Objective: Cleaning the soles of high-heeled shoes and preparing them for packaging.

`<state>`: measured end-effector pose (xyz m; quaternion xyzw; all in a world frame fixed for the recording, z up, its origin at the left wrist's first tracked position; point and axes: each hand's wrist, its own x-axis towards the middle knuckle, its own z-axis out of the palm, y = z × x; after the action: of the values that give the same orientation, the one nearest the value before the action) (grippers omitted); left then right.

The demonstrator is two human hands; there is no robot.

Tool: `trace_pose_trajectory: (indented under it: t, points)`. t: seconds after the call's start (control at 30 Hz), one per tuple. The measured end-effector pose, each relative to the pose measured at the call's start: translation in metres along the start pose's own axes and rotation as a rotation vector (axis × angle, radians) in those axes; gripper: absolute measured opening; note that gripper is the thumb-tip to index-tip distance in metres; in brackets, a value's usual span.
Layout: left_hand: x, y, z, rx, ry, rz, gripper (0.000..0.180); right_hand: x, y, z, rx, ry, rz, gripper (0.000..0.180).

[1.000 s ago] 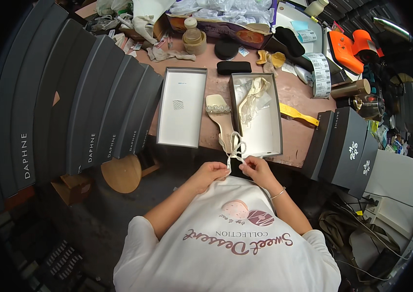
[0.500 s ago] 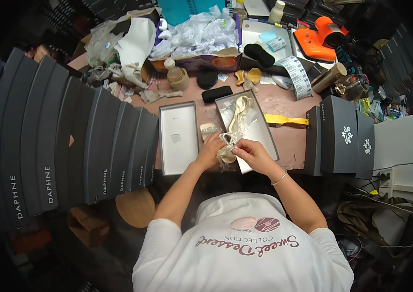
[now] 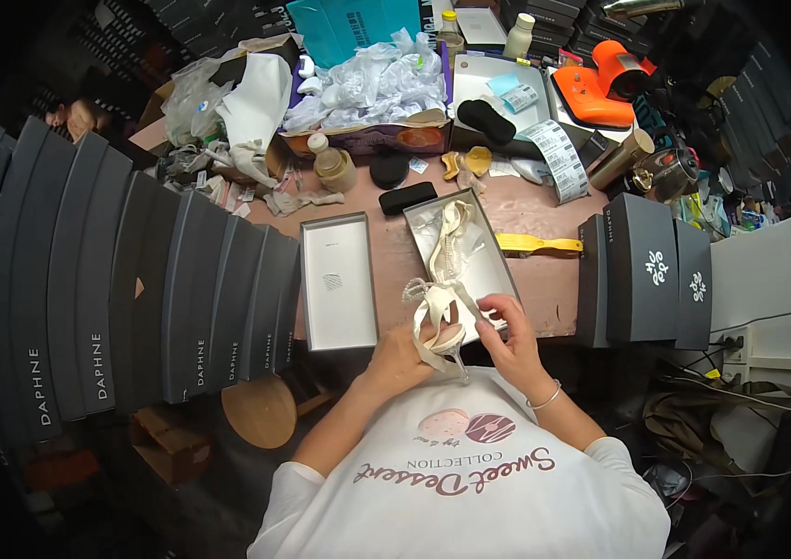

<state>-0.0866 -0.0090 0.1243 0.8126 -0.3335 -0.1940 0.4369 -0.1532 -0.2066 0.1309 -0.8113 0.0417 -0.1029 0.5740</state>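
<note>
Cream heeled sandal (image 3: 439, 321) in both hands over cluttered brown worktable (image 3: 544, 289).

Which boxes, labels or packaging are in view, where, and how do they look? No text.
Open white shoebox: table centre, holds a cream shoe.
White box lid: left of it, rectangular.
Dark grey closed boxes: right, stacked side by side.
Dark grey box row: left, fanned.
White label roll strip: rear right.
Teal carton: rear.

The sandal (image 3: 439, 317) looks like smooth cream satin with a faint sheen, its strap edged in tiny shiny beads. The open shoebox (image 3: 498, 270) and its lid (image 3: 337, 284) are matt white card inside, while the stacked dark boxes (image 3: 181, 298) are matt grey card. The worktop (image 3: 544, 289) is dull, smooth reddish-brown, and the bags (image 3: 367, 84) are crinkled glossy clear plastic.
</note>
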Motion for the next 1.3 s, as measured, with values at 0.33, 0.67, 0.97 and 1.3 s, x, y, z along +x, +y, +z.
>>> trace_pose_trajectory:
  t: [0.33,0.67,0.97,1.3]
  points:
    - [0.002,-0.003,0.016,0.214,0.096,-0.003,0.041,-0.014,-0.001,0.018,0.141,-0.143,0.094,0.061]
    - [0.001,-0.002,0.009,0.160,0.177,0.082,0.042,-0.005,-0.012,0.020,0.063,-0.172,0.021,0.057]
    - [-0.004,0.003,0.002,0.233,0.025,-0.082,0.039,-0.007,-0.002,0.028,0.175,-0.189,0.131,0.053]
    - [0.002,0.006,-0.017,-0.067,-0.220,-0.104,0.047,-0.013,0.010,0.031,0.359,-0.069,0.268,0.027]
